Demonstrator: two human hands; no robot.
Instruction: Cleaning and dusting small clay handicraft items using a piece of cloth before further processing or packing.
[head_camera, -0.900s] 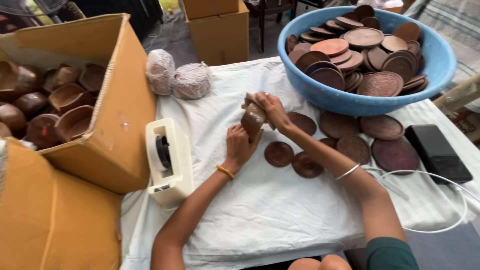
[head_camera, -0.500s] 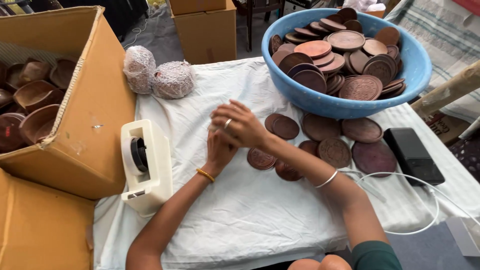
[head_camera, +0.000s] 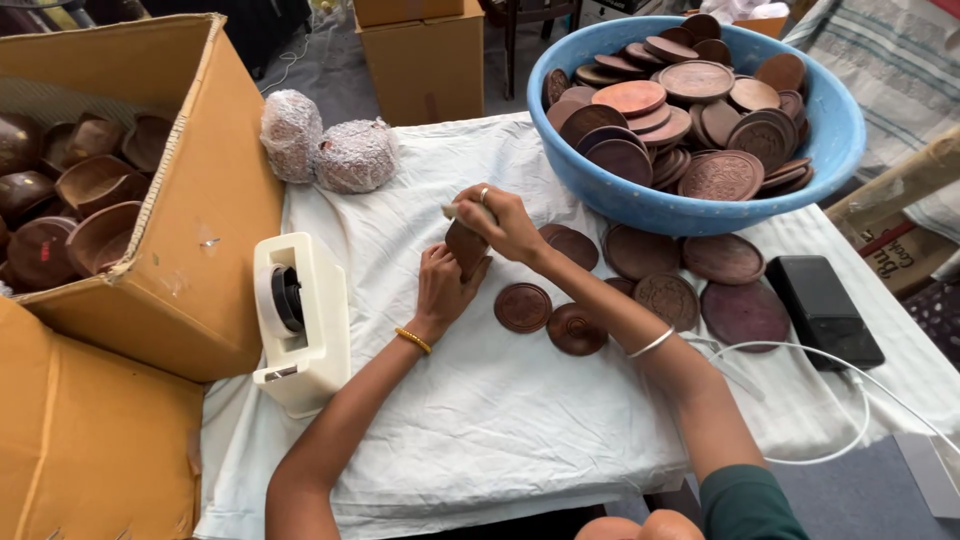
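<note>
Both hands meet over the white cloth (head_camera: 480, 430) on one small brown wooden piece (head_camera: 464, 246), held upright between them. My left hand (head_camera: 442, 288) cups it from below and behind. My right hand (head_camera: 500, 222) grips its top, with a pale strip, perhaps tape, under the fingers. Just to the right, several round brown carved discs (head_camera: 523, 307) lie flat on the cloth.
A blue basin (head_camera: 640, 205) heaped with brown discs stands at the back right. A white tape dispenser (head_camera: 300, 320) sits left of my hands. An open cardboard box (head_camera: 190, 220) holds brown bowls. Two wrapped bundles (head_camera: 330, 145), a black phone (head_camera: 822, 308) and a white cable (head_camera: 840, 380) lie around.
Both hands stayed together on the brown piece; they shifted slightly, and the right hand now covers its top. The camera view moved a little.
</note>
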